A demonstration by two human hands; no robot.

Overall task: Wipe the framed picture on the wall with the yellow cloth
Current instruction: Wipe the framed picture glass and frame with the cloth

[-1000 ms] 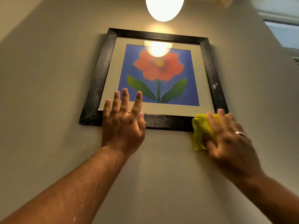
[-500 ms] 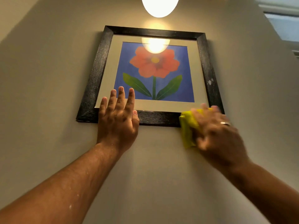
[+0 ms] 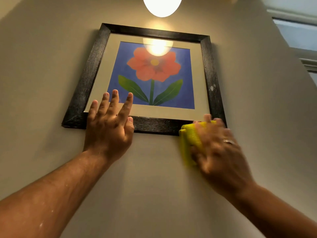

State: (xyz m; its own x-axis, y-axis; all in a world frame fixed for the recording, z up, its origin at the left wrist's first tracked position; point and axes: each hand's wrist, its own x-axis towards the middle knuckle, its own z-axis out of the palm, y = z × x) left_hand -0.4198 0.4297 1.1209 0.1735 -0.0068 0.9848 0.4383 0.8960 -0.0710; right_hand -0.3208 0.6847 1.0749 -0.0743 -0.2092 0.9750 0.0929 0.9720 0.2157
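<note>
A framed picture (image 3: 211,69) with a black frame hangs on the beige wall; it shows a red flower with green leaves on blue. My left hand (image 3: 109,127) lies flat with fingers spread over the frame's lower left part, fingertips on the glass. My right hand (image 3: 217,148), blurred and wearing a ring, presses a folded yellow cloth (image 3: 187,143) against the frame's lower right corner and the wall just below it. The hand hides much of the cloth.
A glowing round lamp (image 3: 162,5) hangs above the picture and reflects in the glass. A window edge (image 3: 298,35) shows at the upper right. A white speck (image 3: 212,87) marks the frame's right side.
My right hand with the cloth slid left along the frame's bottom edge, then back toward the lower right corner. My left hand stayed on the frame's lower left.
</note>
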